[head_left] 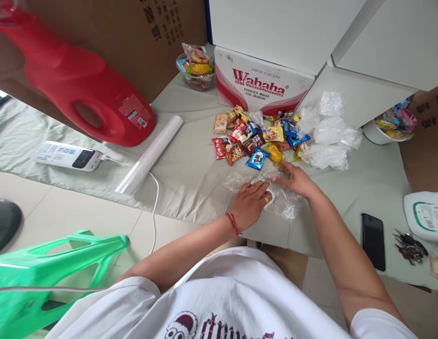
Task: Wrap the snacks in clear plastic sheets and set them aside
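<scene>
Item: clear plastic bag [291, 207], one, crumpled, spread on the cloth [194, 174] in front of us, directly beneath our hands. Its longer run slants from far left to near right. Something white shows through it beside our fingers; we cannot tell what.

Left hand [252, 201]: palm down, fingers outstretched and laid across the middle of the bag, not clenched. Red cord [234, 223] at the wrist.

Right hand [295, 181]: loosely curved, thumb and fingers apart, nothing seen in its grasp. It sits over the bag's far right edge; whether it touches the film, we cannot tell.

Snack packets [256, 141], many, heaped straight beyond both hands. Nearest of these, a yellow packet [275, 154], lies just past the right fingertips; the right hand is clearly the closer of our two.

Clear plastic bundles [328, 132], several, beyond the right hand and beside the heap's right end.

Clear roll [150, 155], one, well apart on our left, its long axis slanting away toward the right; the left hand is nearer.
</scene>
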{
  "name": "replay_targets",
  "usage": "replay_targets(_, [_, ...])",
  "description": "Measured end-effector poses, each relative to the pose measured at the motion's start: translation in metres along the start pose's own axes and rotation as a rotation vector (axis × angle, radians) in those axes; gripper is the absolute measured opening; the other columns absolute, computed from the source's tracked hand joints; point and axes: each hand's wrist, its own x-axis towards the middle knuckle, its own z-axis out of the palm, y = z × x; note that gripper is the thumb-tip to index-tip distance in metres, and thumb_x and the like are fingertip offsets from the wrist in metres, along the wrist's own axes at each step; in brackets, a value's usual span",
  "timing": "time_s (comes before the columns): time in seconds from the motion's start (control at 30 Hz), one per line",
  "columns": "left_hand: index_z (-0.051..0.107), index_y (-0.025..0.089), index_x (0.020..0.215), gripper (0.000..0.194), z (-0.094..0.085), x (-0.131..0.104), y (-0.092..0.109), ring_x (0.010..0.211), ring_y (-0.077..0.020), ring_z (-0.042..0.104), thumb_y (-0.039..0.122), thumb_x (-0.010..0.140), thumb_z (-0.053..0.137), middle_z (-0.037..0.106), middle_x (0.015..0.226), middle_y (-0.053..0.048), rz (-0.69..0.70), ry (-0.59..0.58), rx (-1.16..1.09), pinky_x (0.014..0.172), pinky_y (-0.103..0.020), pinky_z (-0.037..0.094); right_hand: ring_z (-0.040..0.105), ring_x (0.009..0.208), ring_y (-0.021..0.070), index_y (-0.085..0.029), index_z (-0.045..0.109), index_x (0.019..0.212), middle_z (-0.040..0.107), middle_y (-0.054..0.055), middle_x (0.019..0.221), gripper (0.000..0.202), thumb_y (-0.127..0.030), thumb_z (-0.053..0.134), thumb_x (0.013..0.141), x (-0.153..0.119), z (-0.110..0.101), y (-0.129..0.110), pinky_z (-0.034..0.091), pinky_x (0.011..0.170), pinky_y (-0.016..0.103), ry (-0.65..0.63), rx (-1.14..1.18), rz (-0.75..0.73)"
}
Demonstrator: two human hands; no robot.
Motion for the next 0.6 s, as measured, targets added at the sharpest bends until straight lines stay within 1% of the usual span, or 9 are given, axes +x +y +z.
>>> replay_targets(0.07, [0.068, 0.022, 0.132, 0.037, 0.001, 0.002, 0.000, 0.136, -0.0256, 0.057, 0.017, 0.104, 0.044, 0.064, 0.148, -0.008, 0.000, -0.023, -0.001, 0.106, -0.045, 0.040, 0.065, 0.081, 0.0218, -0.015, 0.066, 0.129, 0.073, 0.006, 0.092, 0.068, -0.050, 0.080, 0.073, 0.006, 0.007, 0.003, 0.049, 0.076, 0.033, -0.070, 0.076, 0.112])
replay_targets(0.13, [0.065, 0.023, 0.138, 0.042, 0.000, 0.005, -0.001, 0.135, -0.0262, 0.056, 0.016, 0.103, 0.044, 0.065, 0.147, -0.008, 0.002, -0.058, -0.020, 0.107, -0.046, 0.040, 0.057, 0.066, 0.0166, -0.014, 0.071, 0.110, 0.068, 0.002, 0.077, 0.052, -0.050, 0.076, 0.073, 0.011, 0.009, 0.004, 0.044, 0.064, 0.028, -0.089, 0.155, 0.161])
replay_targets(0.2, [0.066, 0.024, 0.138, 0.042, -0.002, 0.007, -0.001, 0.134, -0.0286, 0.055, 0.017, 0.102, 0.046, 0.065, 0.145, -0.010, -0.009, -0.092, -0.027, 0.105, -0.048, 0.040, 0.052, 0.062, 0.0143, -0.015, 0.071, 0.091, 0.064, 0.000, 0.071, 0.038, -0.050, 0.071, 0.074, 0.014, 0.005, 0.001, 0.040, 0.059, 0.026, -0.081, 0.231, 0.138])
replay_targets(0.23, [0.067, 0.024, 0.136, 0.041, -0.004, 0.009, 0.000, 0.131, -0.0302, 0.055, 0.018, 0.101, 0.048, 0.066, 0.142, -0.011, -0.028, -0.106, -0.023, 0.102, -0.048, 0.041, 0.050, 0.062, 0.0142, -0.016, 0.070, 0.085, 0.062, 0.000, 0.070, 0.034, -0.049, 0.069, 0.076, 0.013, 0.003, -0.002, 0.039, 0.059, 0.026, -0.070, 0.246, 0.113])
replay_targets(0.3, [0.069, 0.022, 0.133, 0.038, -0.008, 0.012, 0.002, 0.121, -0.0319, 0.058, 0.018, 0.100, 0.051, 0.069, 0.129, -0.015, -0.078, -0.133, -0.008, 0.093, -0.047, 0.043, 0.050, 0.062, 0.0146, -0.018, 0.069, 0.082, 0.061, 0.000, 0.068, 0.029, -0.046, 0.066, 0.079, 0.007, -0.002, -0.014, 0.038, 0.060, 0.027, -0.029, 0.217, 0.054])
replay_targets(0.37, [0.069, 0.021, 0.131, 0.036, -0.011, 0.016, 0.004, 0.111, -0.0313, 0.060, 0.018, 0.099, 0.052, 0.070, 0.114, -0.015, -0.096, -0.159, -0.005, 0.087, -0.046, 0.043, 0.052, 0.064, 0.0155, -0.019, 0.069, 0.083, 0.061, 0.001, 0.070, 0.023, -0.041, 0.064, 0.084, -0.006, -0.002, -0.029, 0.039, 0.062, 0.027, 0.013, 0.115, -0.037])
replay_targets(0.43, [0.071, 0.020, 0.125, 0.033, -0.013, 0.018, 0.003, 0.107, -0.0305, 0.060, 0.017, 0.099, 0.051, 0.069, 0.103, -0.013, -0.073, -0.184, -0.028, 0.086, -0.045, 0.044, 0.057, 0.071, 0.0173, -0.019, 0.072, 0.090, 0.065, 0.003, 0.078, 0.019, -0.033, 0.059, 0.089, -0.026, 0.007, -0.044, 0.043, 0.068, 0.028, 0.045, 0.006, -0.155])
replay_targets(0.53, [0.076, 0.016, 0.106, 0.026, -0.011, 0.016, -0.004, 0.103, -0.0299, 0.063, 0.016, 0.098, 0.051, 0.070, 0.093, -0.013, -0.060, -0.213, -0.117, 0.086, -0.045, 0.047, 0.063, 0.084, 0.0206, -0.019, 0.074, 0.116, 0.067, 0.008, 0.094, 0.032, -0.025, 0.048, 0.098, -0.057, 0.031, -0.057, 0.049, 0.079, 0.031, 0.065, -0.075, -0.259])
replay_targets(0.6, [0.076, 0.016, 0.104, 0.025, -0.008, 0.009, -0.014, 0.097, -0.0274, 0.067, 0.014, 0.094, 0.053, 0.073, 0.092, -0.011, -0.078, -0.207, -0.274, 0.085, -0.042, 0.051, 0.064, 0.088, 0.0212, -0.019, 0.067, 0.135, 0.065, 0.010, 0.098, 0.043, -0.023, 0.040, 0.102, -0.071, 0.047, -0.059, 0.051, 0.082, 0.031, 0.048, -0.078, -0.269])
